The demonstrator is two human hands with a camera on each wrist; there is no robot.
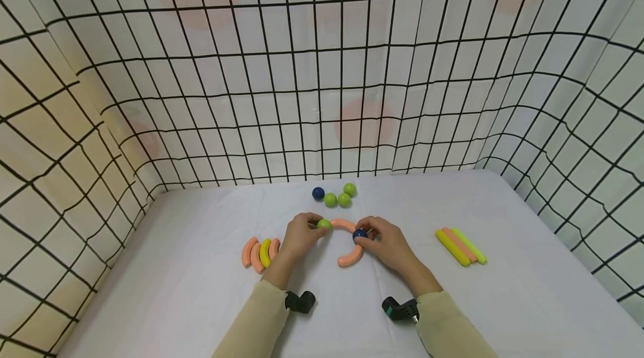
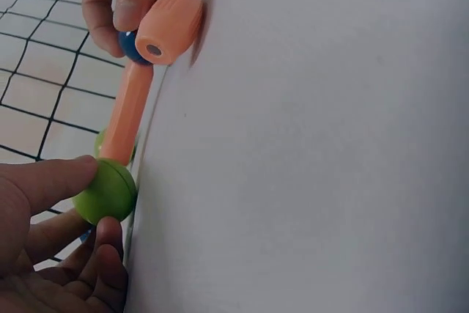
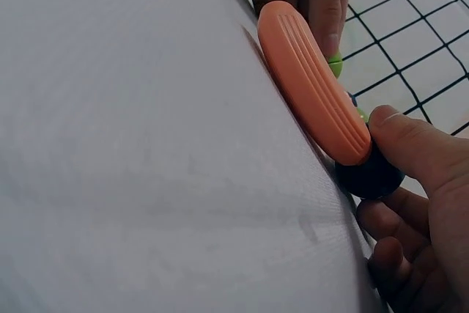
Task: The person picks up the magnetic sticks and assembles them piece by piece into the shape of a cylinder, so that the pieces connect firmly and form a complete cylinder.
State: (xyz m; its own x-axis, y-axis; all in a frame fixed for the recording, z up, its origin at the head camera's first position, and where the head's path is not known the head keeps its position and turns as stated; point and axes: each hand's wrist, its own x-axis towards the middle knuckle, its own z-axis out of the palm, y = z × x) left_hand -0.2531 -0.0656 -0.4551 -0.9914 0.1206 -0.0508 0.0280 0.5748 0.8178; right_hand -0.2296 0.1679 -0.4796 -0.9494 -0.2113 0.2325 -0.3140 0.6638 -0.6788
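My left hand [image 1: 300, 235] pinches a green ball [image 2: 107, 192] between thumb and fingers. That ball meets one end of a curved orange piece [image 1: 343, 224]. At this piece's other end is a dark blue ball [image 1: 359, 234], pinched by my right hand [image 1: 386, 239]. A second curved orange piece [image 3: 311, 82] joins the blue ball and bends toward me, its near end free with a small grey dot in the end face, seen in the left wrist view. Together they make an open arc on the white cloth.
Behind the hands lie a dark blue ball [image 1: 318, 193] and several green balls [image 1: 344, 199]. Curved orange pieces and a yellow one [image 1: 264, 253] sit at left. Straight yellow and orange sticks [image 1: 460, 246] lie at right. A black wire grid [image 1: 322, 89] surrounds the table's back and sides.
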